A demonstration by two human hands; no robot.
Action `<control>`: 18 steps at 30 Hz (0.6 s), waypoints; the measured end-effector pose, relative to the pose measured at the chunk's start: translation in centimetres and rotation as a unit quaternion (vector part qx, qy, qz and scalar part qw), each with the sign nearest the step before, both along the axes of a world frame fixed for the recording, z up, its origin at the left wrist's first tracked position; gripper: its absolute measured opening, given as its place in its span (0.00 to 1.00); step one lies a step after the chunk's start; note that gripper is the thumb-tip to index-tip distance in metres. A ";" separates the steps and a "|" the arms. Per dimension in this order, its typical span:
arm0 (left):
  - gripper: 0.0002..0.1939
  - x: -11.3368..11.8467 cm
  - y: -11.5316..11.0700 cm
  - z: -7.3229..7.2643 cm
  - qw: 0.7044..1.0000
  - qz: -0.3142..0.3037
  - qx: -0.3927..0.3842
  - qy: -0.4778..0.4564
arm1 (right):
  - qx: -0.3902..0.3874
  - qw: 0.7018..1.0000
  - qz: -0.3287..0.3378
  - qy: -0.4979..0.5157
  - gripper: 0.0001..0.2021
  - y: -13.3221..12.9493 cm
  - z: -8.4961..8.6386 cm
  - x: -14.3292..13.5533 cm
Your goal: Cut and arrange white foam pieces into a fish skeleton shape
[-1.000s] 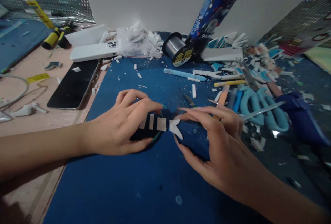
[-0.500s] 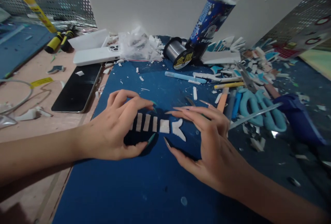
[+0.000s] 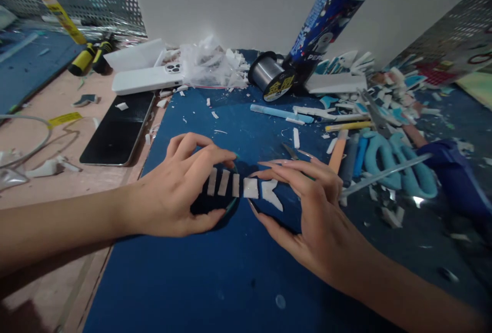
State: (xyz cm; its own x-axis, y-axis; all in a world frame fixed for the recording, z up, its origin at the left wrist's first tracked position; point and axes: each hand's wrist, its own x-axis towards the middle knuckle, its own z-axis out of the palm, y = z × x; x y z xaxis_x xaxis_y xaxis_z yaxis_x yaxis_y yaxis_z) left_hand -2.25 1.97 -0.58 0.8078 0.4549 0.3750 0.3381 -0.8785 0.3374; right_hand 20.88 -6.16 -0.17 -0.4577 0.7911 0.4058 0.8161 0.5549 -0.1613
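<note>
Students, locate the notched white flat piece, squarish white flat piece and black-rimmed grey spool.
Notched white flat piece [image 3: 268, 192]: head view, beside the notch.
Squarish white flat piece [image 3: 251, 188]: head view, face centre.
Black-rimmed grey spool [image 3: 267, 74]: head view, wound middle.

Pcs [image 3: 250, 188] on mat [image 3: 200, 282], spool [image 3: 269, 74] behind

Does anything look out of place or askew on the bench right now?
A white scrap lies on the black phone, an odd spot for an offcut. Loose scraps crowd the blue-handled scissors at right. The bottle appears to lean, though lens distortion may explain that. The visible pale pieces show nothing odd.
</note>
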 end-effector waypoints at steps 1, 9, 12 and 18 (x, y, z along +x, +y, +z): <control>0.30 0.0 0.0 0.0 1.000 0.000 0.000 0.001 | 0.000 1.000 0.002 -0.001 0.21 0.0 0.0 0.0; 0.29 -0.1 0.0 -0.1 1.000 0.000 0.006 0.003 | 0.000 1.000 0.004 -0.004 0.20 -0.1 -0.1 0.3; 0.29 -0.1 -0.2 0.0 1.000 0.001 0.007 0.007 | -0.002 1.000 0.002 -0.002 0.20 -0.1 -0.2 0.2; 0.29 -0.3 0.4 0.4 1.000 -0.010 0.007 -0.028 | 0.007 1.000 -0.005 0.028 0.25 -0.3 -0.4 0.3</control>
State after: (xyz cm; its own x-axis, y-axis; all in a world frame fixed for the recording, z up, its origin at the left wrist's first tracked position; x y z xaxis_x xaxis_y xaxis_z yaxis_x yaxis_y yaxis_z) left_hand -2.59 2.36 -0.20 0.7947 0.4324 0.4260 0.3008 -0.8901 0.3424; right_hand 21.15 -6.46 -0.60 -0.4270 0.7888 0.4422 0.8111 0.5502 -0.1983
